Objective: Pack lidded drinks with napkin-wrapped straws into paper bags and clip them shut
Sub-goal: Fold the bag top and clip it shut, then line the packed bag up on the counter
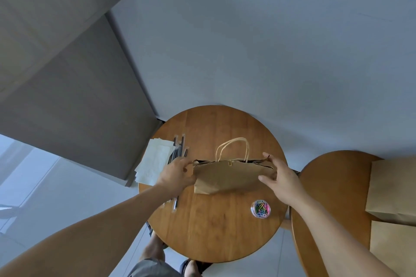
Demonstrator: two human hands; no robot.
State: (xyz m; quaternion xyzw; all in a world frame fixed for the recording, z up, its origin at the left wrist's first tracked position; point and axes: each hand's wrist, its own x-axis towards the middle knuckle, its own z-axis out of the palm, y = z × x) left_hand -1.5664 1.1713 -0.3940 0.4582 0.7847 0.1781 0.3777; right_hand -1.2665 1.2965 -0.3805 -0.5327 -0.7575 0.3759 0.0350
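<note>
Paper bag [229, 179] of brown kraft stands near the middle of the round wooden surface [213, 231], its mouth pressed flat and its twisted paper handles [234, 145] rising behind the top edge. I have it by both ends. My left hand [177, 173] pinches the left corner of the mouth, and my right hand [281, 175] grasps the right corner, thumb on the near face and fingers reaching over the far side. Pulling the ends taut keeps the two lips together in a straight line, which a clip needs in order to bite. A yellow paper clip [230, 162] already sits over the edge at the middle, just under the handles, so I judge the closing of this bag done or nearly so. Whether a drink is inside I cannot tell, since the shut mouth hides it.

Supplies lie within reach on either side of the bag. A stack of white napkins [155, 159] and the wrapped dark straws [179, 150] sit at the left edge, beside my left hand. A small clear tub of coloured clips [260, 208] sits near my right wrist. A second round surface [333, 198] to the right carries more brown bags [391, 189], well apart from the work; packed or spare, I cannot say. If I move this one there, it should stay upright, lest a drink inside tip
</note>
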